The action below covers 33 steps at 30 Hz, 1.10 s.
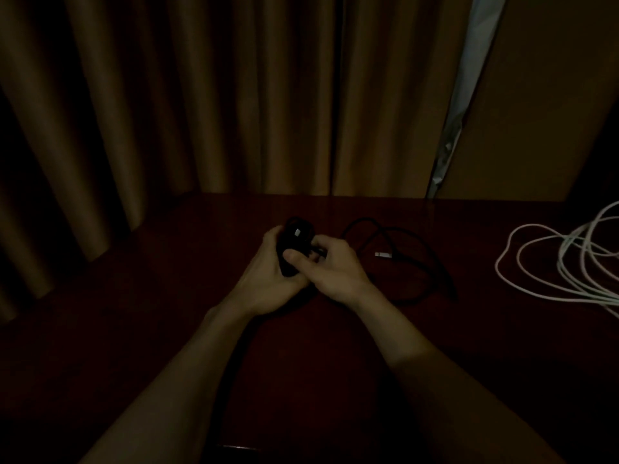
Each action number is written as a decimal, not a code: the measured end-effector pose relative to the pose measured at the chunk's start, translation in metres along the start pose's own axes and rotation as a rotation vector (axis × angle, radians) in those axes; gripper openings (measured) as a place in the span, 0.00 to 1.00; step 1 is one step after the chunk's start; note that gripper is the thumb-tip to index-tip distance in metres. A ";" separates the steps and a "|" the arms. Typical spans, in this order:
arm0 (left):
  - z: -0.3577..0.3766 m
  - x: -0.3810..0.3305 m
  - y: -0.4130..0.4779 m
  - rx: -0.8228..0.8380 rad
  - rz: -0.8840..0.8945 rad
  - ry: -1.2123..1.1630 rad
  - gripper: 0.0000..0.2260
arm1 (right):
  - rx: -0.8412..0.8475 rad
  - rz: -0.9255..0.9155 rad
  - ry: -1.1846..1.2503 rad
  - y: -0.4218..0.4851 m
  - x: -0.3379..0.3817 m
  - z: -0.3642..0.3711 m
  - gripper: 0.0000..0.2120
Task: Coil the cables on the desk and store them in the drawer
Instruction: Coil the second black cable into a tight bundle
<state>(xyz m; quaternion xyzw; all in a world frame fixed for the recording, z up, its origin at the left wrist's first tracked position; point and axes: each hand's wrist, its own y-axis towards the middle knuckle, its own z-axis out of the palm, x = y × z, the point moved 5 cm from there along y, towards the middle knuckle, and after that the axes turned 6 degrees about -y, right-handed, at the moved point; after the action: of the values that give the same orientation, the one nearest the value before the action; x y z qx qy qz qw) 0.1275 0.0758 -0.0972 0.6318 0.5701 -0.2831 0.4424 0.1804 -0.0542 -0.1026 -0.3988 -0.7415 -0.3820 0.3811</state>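
Coming in from the near edge of the dark surface (134, 296), both hands meet about mid-surface. The left hand (268, 274) cups a small bundle of black cable (296, 234), its fingers (272, 234) curled round the back of it. The right hand (331, 267) pinches the same bundle, thumb pressed on its front. The rest of that cable loops off rightward, its silver plug (382, 255) lying flat. At the right edge a white cable (564, 256) sprawls in loose loops. Brown curtains (201, 95) hang beyond the far edge.
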 end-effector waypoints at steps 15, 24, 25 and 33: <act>-0.016 -0.002 -0.001 -0.184 0.096 0.017 0.27 | 0.085 -0.073 -0.103 -0.006 0.020 -0.013 0.18; -0.010 -0.008 -0.003 -0.291 0.172 0.183 0.21 | -0.014 0.034 -0.087 -0.005 0.018 0.000 0.21; -0.009 -0.009 -0.003 -0.261 0.148 0.150 0.22 | -0.033 0.030 -0.104 -0.005 0.019 0.001 0.21; -0.017 0.007 0.005 -0.066 -0.048 -0.288 0.22 | 0.045 -0.083 -0.039 -0.008 0.017 -0.016 0.16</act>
<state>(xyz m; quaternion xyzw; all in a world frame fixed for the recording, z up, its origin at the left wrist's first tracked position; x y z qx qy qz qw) 0.1311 0.0944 -0.0939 0.5559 0.5248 -0.3624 0.5331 0.1711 -0.0662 -0.0833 -0.3665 -0.7730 -0.3728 0.3594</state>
